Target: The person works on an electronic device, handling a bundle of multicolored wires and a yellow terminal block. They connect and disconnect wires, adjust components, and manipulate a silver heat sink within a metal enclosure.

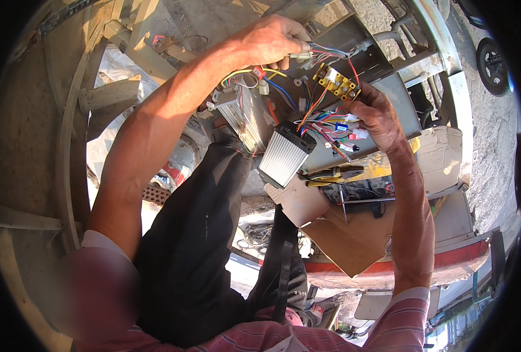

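Observation:
My left hand (277, 42) is closed around a white wire connector (301, 56), from which several thin coloured wires run to the right. A yellow terminal block (336, 81) with metal screws is pinched at its right end by my right hand (379, 117). Just below that block, a bundle of coloured wires with blue, white and red plugs (341, 127) comes out of a silver finned controller box (285, 155). Orange and green wires rise from the box toward the block. Left of it lies a second finned metal box (244, 123), with yellow wires (237, 74) and loose connectors above.
An open grey metal compartment (401, 102) surrounds the wiring, with a frame rail (442, 35) on the right. Below are cardboard pieces (354, 240), a yellow strip (383, 167) and a red-edged panel (448, 255). My legs (196, 234) are close underneath; a wheel (494, 66) stands far right.

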The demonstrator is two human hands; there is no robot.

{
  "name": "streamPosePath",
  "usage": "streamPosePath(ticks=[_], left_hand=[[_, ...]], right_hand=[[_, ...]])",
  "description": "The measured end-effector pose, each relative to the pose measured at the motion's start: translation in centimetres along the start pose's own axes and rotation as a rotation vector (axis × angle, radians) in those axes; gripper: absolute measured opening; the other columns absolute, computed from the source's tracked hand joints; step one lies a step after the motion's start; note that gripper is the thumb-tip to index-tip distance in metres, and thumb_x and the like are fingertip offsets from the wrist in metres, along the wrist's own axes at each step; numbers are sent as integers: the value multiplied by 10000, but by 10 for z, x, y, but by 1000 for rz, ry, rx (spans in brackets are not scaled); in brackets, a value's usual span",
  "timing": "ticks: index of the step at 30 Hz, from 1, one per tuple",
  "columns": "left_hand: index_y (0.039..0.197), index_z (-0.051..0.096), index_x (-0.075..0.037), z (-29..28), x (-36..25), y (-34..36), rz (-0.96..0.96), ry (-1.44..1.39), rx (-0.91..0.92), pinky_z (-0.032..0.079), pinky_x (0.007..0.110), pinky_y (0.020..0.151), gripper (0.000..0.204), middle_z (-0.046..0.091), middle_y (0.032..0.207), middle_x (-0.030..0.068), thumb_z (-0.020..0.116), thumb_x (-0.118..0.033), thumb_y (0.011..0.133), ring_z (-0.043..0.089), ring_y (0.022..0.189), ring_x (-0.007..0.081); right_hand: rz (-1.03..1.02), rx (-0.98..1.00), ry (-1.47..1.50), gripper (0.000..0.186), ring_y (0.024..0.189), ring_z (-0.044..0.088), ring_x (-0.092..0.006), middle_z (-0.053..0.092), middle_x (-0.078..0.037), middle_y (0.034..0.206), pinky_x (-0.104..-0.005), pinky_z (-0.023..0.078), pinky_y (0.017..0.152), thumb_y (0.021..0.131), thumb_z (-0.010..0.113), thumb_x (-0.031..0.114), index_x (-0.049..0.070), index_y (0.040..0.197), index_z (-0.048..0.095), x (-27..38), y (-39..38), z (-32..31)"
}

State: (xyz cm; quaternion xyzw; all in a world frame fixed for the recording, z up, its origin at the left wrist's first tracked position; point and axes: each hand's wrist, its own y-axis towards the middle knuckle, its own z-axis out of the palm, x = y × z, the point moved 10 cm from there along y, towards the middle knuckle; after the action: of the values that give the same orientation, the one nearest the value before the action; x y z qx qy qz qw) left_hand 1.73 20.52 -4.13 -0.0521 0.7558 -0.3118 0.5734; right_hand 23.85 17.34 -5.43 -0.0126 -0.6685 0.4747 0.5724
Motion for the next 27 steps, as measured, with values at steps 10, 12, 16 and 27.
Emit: streamPosePath(ticks=[10,12,16,27], left_hand=[[1238,679,-7,2,9,2,-69,-45,68,537,263,606,341,704,990,45,638,-278,1037,722,718,141],[1179,702,-30,1,12,3,-65,-80,37,496,260,510,296,724,897,59,621,-277,1038,677,636,116],[1138,716,-35,0,14,6,-85,-91,16,488,266,482,262,731,864,62,624,-257,1034,660,602,108],[1187,695,-9,-4,-1,-2,11,23,-48,556,239,639,245,727,993,37,682,-166,999,681,718,98]], right_hand=[[16,-3,25,295,827,635,-53,728,-19,978,-237,521,715,925,673,85,-7,1205,692,8,-5,2],[18,1,19,297,828,636,-54,731,-20,984,-236,519,717,925,673,87,-6,1207,692,9,-5,2],[28,7,19,300,830,640,-57,733,-18,986,-230,513,715,927,674,91,-4,1211,692,7,-5,1],[19,6,38,311,689,500,5,693,49,911,-192,354,570,929,696,105,21,1228,695,1,-2,0]])
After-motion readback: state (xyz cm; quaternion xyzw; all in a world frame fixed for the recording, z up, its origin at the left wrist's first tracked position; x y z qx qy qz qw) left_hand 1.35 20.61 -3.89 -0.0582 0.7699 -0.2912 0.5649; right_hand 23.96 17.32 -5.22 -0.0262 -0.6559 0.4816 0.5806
